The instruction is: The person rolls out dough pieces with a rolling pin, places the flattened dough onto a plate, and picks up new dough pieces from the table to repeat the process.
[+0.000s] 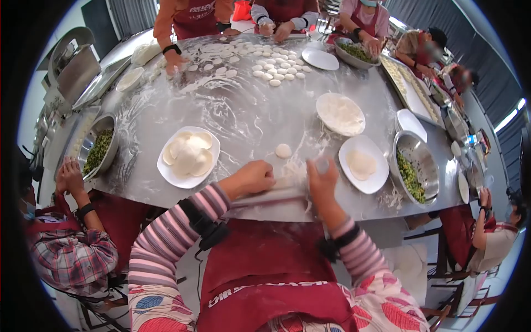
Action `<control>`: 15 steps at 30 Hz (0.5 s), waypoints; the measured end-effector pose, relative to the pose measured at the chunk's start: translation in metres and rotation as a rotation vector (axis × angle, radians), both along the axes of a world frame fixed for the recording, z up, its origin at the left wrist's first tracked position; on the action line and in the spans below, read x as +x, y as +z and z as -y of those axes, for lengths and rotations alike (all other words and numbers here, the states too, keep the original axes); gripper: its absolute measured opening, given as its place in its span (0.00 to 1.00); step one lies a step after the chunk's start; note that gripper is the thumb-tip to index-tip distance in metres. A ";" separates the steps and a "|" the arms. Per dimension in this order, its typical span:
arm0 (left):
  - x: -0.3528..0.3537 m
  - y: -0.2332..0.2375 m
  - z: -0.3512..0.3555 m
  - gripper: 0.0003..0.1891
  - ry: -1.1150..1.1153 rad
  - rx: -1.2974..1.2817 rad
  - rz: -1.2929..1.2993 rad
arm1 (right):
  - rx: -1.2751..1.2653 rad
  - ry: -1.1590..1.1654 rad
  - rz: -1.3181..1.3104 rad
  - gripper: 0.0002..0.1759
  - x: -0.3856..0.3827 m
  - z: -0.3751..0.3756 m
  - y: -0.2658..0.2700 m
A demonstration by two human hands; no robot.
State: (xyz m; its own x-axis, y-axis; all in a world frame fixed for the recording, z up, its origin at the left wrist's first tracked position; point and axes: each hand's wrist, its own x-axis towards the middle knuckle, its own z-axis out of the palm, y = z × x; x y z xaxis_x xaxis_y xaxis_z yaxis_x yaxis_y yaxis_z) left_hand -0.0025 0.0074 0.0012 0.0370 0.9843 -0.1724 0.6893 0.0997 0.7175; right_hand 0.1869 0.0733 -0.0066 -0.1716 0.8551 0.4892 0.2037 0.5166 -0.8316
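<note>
My left hand [253,178] lies knuckles up on a pale rolling pin [271,192] at the near edge of the floured metal table [243,110]. My right hand [322,176] rests on the pin's other end and pinches a thin round of dough [321,164] at its fingertips. A small dough disc [283,150] lies on the table just beyond the hands. A white plate of rolled wrappers [188,155] stands to the left, and another white plate with one wrapper [363,164] to the right.
Several people sit around the table. Bowls of green filling stand at the left [98,150], right [412,176] and far right [355,52]. A flour plate [340,113] sits mid-right. Many small dough discs [276,63] cover the far side, with a tray of dumplings [409,83].
</note>
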 end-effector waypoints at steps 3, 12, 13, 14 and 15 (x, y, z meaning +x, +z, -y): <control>0.001 -0.003 -0.017 0.08 0.009 0.072 -0.077 | 0.110 -0.030 0.068 0.10 -0.032 -0.033 -0.001; 0.001 -0.002 -0.002 0.07 0.001 -0.106 0.136 | 0.014 -0.018 0.040 0.11 0.015 0.010 -0.008; 0.004 0.002 -0.005 0.07 -0.030 -0.007 -0.003 | 0.083 -0.053 0.091 0.11 -0.003 -0.006 0.003; 0.005 0.001 -0.011 0.07 -0.040 -0.007 -0.011 | 0.222 -0.083 0.085 0.11 -0.018 -0.021 0.001; 0.006 -0.003 -0.018 0.07 -0.031 0.050 -0.080 | 0.146 -0.056 0.080 0.12 -0.029 -0.031 0.001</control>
State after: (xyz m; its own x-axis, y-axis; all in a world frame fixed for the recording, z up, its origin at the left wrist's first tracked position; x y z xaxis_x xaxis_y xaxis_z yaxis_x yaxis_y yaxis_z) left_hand 0.0038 0.0256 -0.0014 0.0553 0.9904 -0.1265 0.7468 0.0431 0.6636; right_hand 0.1575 0.1046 -0.0059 -0.1692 0.7855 0.5953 0.2977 0.6165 -0.7289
